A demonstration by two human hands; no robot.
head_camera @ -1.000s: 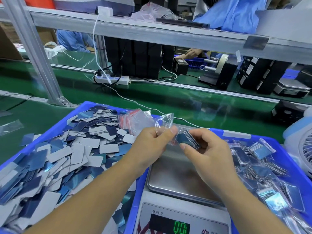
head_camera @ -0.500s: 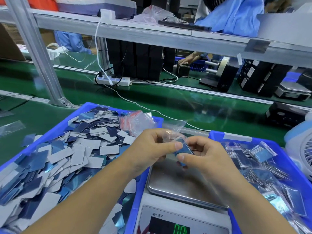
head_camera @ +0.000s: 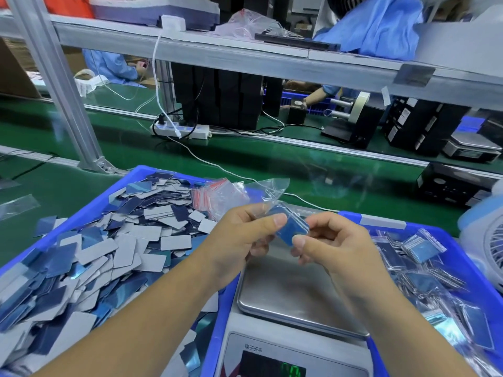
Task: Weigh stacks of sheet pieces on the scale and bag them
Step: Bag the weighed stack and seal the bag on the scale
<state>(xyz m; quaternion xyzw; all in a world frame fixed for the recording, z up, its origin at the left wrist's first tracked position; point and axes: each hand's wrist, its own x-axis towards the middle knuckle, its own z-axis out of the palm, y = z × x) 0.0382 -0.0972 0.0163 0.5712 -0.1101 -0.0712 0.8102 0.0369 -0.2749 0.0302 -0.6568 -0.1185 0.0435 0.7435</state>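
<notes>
A small stack of blue sheet pieces (head_camera: 290, 230) sits inside a clear plastic bag (head_camera: 272, 189) held above the scale. My left hand (head_camera: 245, 240) pinches the bag and stack from the left. From the right, my right hand (head_camera: 330, 243) pinches the stack's lower end. Below them the scale's steel pan (head_camera: 294, 292) is bare, and its green display (head_camera: 291, 370) glows at the bottom edge. A blue bin (head_camera: 130, 178) on the left holds several loose blue and white sheet pieces (head_camera: 109, 246).
A second blue bin (head_camera: 462, 265) on the right holds several filled bags (head_camera: 424, 247). Spare red-striped bags (head_camera: 215, 194) lie at the left bin's far corner. A white fan (head_camera: 490, 248) stands at the right edge. Beyond are a green conveyor, a power strip (head_camera: 179, 130) and a metal post (head_camera: 62, 88).
The blue stack has slid deeper into the bag between my two hands. Both hands stayed above the scale pan, shifting only slightly.
</notes>
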